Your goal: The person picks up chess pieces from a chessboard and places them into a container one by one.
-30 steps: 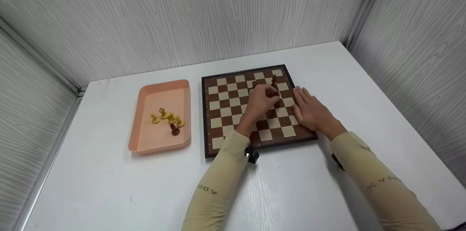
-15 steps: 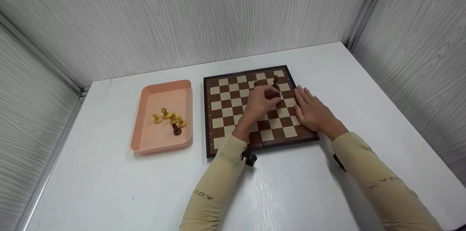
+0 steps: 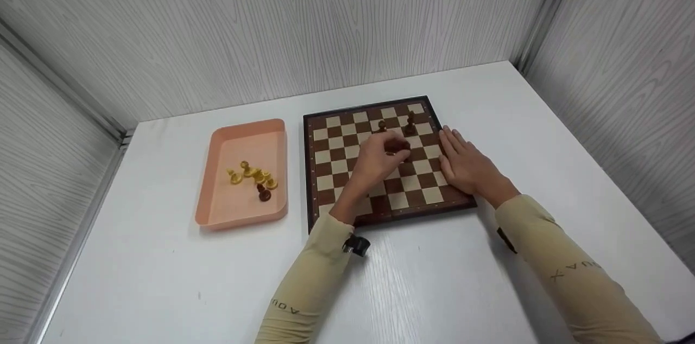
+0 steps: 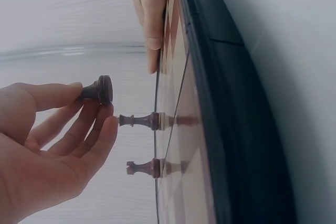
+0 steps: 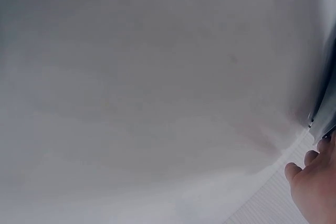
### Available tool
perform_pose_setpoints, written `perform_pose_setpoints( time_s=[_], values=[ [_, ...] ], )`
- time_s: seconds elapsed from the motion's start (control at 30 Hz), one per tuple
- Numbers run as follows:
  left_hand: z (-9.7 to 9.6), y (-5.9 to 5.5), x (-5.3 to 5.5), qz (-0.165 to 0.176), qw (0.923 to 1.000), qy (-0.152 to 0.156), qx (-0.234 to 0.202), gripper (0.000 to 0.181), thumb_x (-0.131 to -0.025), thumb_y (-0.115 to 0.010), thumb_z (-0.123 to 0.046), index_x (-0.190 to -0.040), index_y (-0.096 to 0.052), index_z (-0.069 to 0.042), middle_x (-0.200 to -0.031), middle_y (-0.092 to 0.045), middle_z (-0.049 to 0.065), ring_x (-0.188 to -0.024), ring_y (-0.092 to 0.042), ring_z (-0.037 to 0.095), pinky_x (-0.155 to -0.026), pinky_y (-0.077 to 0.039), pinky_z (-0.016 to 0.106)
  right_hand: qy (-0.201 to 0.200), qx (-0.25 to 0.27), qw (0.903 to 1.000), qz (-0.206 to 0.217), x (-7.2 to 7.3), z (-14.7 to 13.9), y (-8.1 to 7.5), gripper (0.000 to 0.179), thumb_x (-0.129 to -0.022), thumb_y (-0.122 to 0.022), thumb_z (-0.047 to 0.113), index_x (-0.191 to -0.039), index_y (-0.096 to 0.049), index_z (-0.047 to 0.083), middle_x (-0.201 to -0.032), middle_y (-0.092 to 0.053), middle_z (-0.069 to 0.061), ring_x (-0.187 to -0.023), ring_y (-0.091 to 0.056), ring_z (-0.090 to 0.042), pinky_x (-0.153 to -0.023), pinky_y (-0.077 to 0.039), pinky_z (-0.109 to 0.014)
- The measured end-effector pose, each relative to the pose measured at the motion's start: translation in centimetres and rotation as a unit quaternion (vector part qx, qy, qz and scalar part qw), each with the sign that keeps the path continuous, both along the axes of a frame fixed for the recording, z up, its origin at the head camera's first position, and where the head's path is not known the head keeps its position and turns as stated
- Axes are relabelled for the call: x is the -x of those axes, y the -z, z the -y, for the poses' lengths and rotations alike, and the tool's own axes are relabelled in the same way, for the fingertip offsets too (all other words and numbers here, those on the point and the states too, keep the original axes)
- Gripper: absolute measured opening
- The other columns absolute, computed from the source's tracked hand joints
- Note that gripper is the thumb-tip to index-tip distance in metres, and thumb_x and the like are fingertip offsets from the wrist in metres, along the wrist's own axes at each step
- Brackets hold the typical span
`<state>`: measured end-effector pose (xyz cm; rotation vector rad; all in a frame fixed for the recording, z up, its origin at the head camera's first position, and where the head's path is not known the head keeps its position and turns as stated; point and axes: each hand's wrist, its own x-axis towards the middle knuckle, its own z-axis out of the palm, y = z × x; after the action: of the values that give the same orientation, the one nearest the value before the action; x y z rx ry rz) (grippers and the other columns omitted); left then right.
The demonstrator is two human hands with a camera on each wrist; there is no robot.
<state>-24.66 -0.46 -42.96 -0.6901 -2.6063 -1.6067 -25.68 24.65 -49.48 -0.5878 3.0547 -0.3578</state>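
Chess piece (image 4: 94,92) is pinched in left grip (image 3: 376,159) above chessboard (image 3: 324,183), probably for placing; gentle lowering seems needed next. Right hand (image 3: 470,168) lies flat.

On the table (image 3: 163,268) we have a tray (image 3: 244,148) of chess pieces (image 3: 259,177) left of the chessboard (image 3: 399,201). A rook (image 3: 382,126) stands on its far half, left of a king or queen (image 3: 410,127); our right hand (image 3: 466,166) rests at the board's right edge.
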Motion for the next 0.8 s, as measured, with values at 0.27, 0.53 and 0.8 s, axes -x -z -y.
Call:
perform_pose_setpoints(
  time_s=[0.27,0.53,0.8],
  values=[
    [1.3,-0.6,-0.8,0.003,0.9997,0.013,-0.022,0.014,-0.096,-0.071,-0.005,-0.110,-0.073,-0.002,-0.105,-0.074,0.007,-0.096,-0.071,0.015,-0.085,-0.056,0.027,-0.005,-0.001,1.0000,-0.008,0.0,-0.2,0.1,0.061,-0.111,-0.026,0.028,-0.161,-0.010,-0.004,-0.170,-0.009,-0.020,-0.155,-0.009,-0.039,-0.121,-0.021,-0.059],
    [3.3,-0.7,-1.4,-0.024,0.9995,0.006,-0.021,0.016,-0.096,-0.071,-0.006,-0.111,-0.073,-0.004,-0.106,-0.073,0.007,-0.098,-0.070,0.015,-0.087,-0.056,0.028,-0.007,-0.002,1.0000,-0.004,0.0,-0.1,-0.1,0.062,-0.111,-0.025,0.028,-0.161,-0.010,-0.004,-0.169,-0.009,-0.021,-0.155,-0.009,-0.040,-0.121,-0.020,-0.060],
    [5.0,-1.0,-2.2,-0.017,0.9994,-0.012,-0.027,0.018,-0.095,-0.072,-0.005,-0.112,-0.074,-0.005,-0.107,-0.073,0.006,-0.099,-0.069,0.016,-0.088,-0.056,0.029,-0.004,0.001,1.0000,0.000,0.0,0.0,-0.1,0.062,-0.111,-0.024,0.029,-0.162,-0.010,-0.003,-0.170,-0.009,-0.020,-0.156,-0.009,-0.039,-0.121,-0.020,-0.060]
  ],
)
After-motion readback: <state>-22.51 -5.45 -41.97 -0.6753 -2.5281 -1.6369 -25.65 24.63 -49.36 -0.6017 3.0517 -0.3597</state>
